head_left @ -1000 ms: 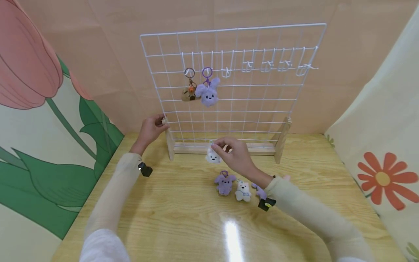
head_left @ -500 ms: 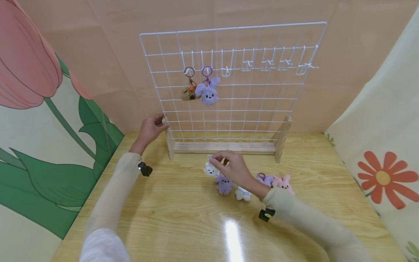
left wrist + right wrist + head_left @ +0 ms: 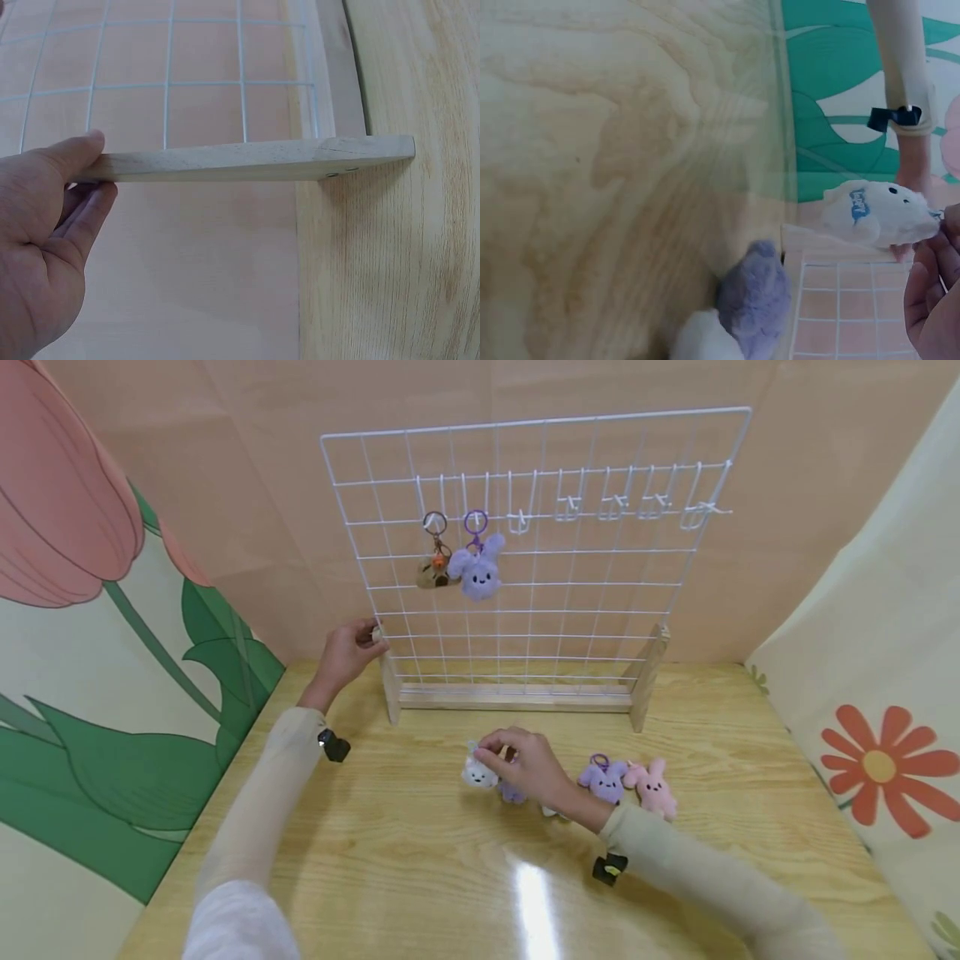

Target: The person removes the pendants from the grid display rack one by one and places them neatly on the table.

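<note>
My left hand (image 3: pixel 348 653) grips the top of the wooden side post (image 3: pixel 247 161) of a white wire grid rack (image 3: pixel 536 423), thumb on one face and fingers on the other. With thumb and fingers, my right hand (image 3: pixel 528 768) pinches a white plush keychain (image 3: pixel 478 774) at its top; blue lettering marks its front in the right wrist view. Below that hand lie a purple plush keychain (image 3: pixel 513 792), partly covered, and another white plush keychain (image 3: pixel 551 812), mostly hidden. Whether the held keychain touches the table cannot be told.
On the grid hang a brown plush keychain (image 3: pixel 433 572) and a purple bunny keychain (image 3: pixel 480 578). Several bare white hooks (image 3: pixel 570 506) line up to their right. A purple bunny keychain (image 3: pixel 602 782) and a pink bunny keychain (image 3: pixel 654 789) lie on the wooden table (image 3: pixel 420 860).
My right hand has come down and nearer from the rack's base with the white plush keychain. The purple and pink bunnies on the right are uncovered now. My left hand stays put.
</note>
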### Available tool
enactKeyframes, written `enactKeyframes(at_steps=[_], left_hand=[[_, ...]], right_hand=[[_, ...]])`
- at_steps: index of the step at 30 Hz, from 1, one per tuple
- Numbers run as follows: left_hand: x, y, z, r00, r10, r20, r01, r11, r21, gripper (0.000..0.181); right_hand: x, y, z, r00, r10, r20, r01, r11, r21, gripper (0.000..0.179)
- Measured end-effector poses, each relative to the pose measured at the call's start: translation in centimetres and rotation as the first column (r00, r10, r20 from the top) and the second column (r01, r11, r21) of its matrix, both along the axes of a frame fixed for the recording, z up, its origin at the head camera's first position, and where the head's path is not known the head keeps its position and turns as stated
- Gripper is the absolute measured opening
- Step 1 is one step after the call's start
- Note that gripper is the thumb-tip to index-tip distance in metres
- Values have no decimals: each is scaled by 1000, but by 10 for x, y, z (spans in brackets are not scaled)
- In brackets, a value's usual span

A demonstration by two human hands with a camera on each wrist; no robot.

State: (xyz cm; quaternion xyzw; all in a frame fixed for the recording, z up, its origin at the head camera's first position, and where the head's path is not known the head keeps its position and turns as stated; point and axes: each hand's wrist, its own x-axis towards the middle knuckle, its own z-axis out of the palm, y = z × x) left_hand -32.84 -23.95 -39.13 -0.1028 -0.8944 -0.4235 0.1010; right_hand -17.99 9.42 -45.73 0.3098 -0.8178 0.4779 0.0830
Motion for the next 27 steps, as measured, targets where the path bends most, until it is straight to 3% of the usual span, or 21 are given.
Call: enactKeyframes(at_steps=[7, 14, 18, 21, 27], left_hand=[[0, 0, 0, 1000, 1, 1, -1, 1000, -11, 50], [0, 0, 0, 1000, 0, -2, 0, 1000, -7, 49], [1, 0, 0, 1000, 1, -7, -2, 1000, -6, 49], [1, 0, 1, 1000, 0, -8, 0, 1000, -6, 49], [1, 1, 0, 1000, -6, -13, 6, 1000, 5, 48]], right_hand=[[7, -4, -11, 998, 17, 65, -19, 999, 27, 11], [9, -7, -24, 998, 42, 41, -45, 996, 81, 7], [10, -8, -28, 996, 49, 79, -58, 991, 119, 5], [9, -7, -31, 993, 53, 107, -68, 987, 143, 5], [2, -5, -33, 994, 68, 83, -81, 982, 171, 8]])
